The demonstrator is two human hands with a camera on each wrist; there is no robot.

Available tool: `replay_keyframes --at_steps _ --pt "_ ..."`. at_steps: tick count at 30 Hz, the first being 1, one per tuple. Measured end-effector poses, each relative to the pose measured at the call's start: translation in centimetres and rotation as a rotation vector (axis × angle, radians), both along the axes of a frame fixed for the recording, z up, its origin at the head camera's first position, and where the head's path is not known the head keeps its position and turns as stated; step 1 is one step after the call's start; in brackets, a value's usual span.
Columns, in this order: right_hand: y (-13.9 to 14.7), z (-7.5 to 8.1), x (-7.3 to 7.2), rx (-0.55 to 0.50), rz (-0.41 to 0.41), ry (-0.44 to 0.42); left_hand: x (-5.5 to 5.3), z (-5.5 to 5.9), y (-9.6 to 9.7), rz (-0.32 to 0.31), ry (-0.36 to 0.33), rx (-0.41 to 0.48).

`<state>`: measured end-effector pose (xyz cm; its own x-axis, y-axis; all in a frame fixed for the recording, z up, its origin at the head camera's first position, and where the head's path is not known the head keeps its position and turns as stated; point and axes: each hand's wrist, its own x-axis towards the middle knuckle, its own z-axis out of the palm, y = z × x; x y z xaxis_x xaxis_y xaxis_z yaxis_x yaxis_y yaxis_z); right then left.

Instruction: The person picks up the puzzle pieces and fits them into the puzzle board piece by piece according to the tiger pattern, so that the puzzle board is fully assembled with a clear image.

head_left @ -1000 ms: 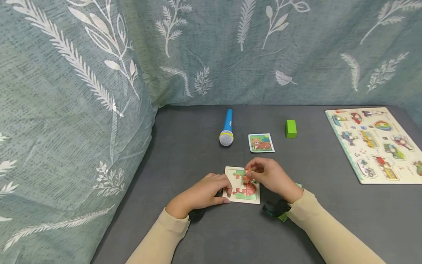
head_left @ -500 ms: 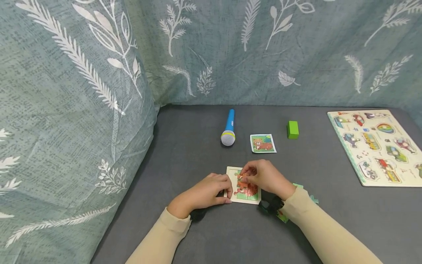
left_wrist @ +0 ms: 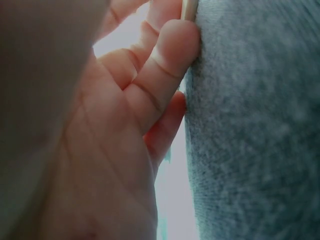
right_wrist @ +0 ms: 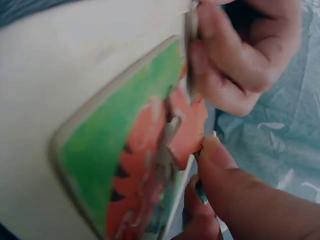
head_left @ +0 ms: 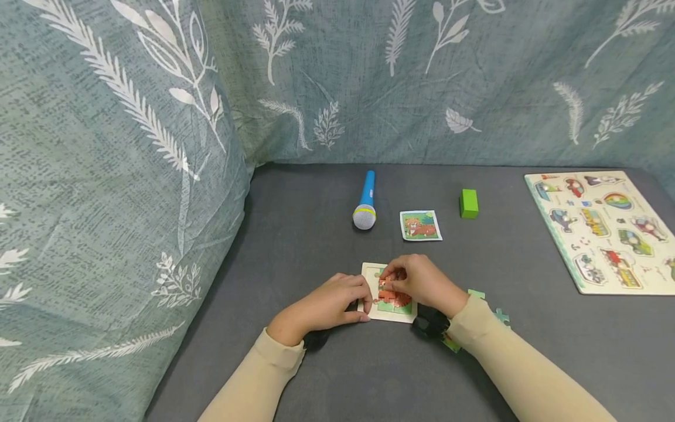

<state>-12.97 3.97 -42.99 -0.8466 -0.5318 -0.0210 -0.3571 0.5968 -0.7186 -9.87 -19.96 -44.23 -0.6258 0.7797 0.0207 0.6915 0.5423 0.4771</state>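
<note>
A small wooden puzzle tray (head_left: 389,317) lies on the dark table, partly filled with green and orange pieces. At its left side my left hand (head_left: 329,302) grips the edge with curled fingers and thumb. The left wrist view shows the thumb against the tray's pale edge (left_wrist: 188,10). My right hand (head_left: 424,285) pinches an orange puzzle piece (right_wrist: 189,134) between thumb and fingertips over the tray. In the right wrist view that piece is tilted and stands partly above the pieces under it. The right fingers hide part of the tray from the head view.
Several loose puzzle pieces (head_left: 501,316) lie beside and under the right wrist. Behind the tray are a picture card (head_left: 420,225), a blue toy microphone (head_left: 367,199) and a green block (head_left: 469,204). A larger picture puzzle board (head_left: 606,234) lies at the right.
My right hand has moved a little left and toward me with the orange puzzle piece, which now sits lower over the tray. My left hand stays on the tray's edge.
</note>
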Motion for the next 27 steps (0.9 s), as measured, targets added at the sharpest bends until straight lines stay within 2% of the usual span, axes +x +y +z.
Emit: replay_keyframes --at_steps 4,8,12,17,22,27 --pt "0.11 0.10 -0.09 0.000 -0.008 -0.030 0.03 0.16 0.00 -0.010 -0.011 -0.014" --pt "0.11 0.10 -0.07 -0.001 -0.009 -0.039 0.14 0.29 -0.03 -0.039 0.030 -0.035" --pt "0.03 0.06 0.02 0.004 0.010 -0.036 0.18 0.28 -0.08 -0.059 0.064 -0.020" --pt "-0.09 -0.04 0.15 0.004 0.034 -0.012 0.13 0.30 -0.12 -0.070 0.074 -0.015" --pt "-0.24 -0.23 0.19 0.008 0.010 0.025 0.14 0.34 -0.06 -0.068 0.069 -0.023" --pt "-0.37 -0.32 0.26 0.071 0.000 0.060 0.06 0.28 -0.06 -0.072 0.079 -0.019"
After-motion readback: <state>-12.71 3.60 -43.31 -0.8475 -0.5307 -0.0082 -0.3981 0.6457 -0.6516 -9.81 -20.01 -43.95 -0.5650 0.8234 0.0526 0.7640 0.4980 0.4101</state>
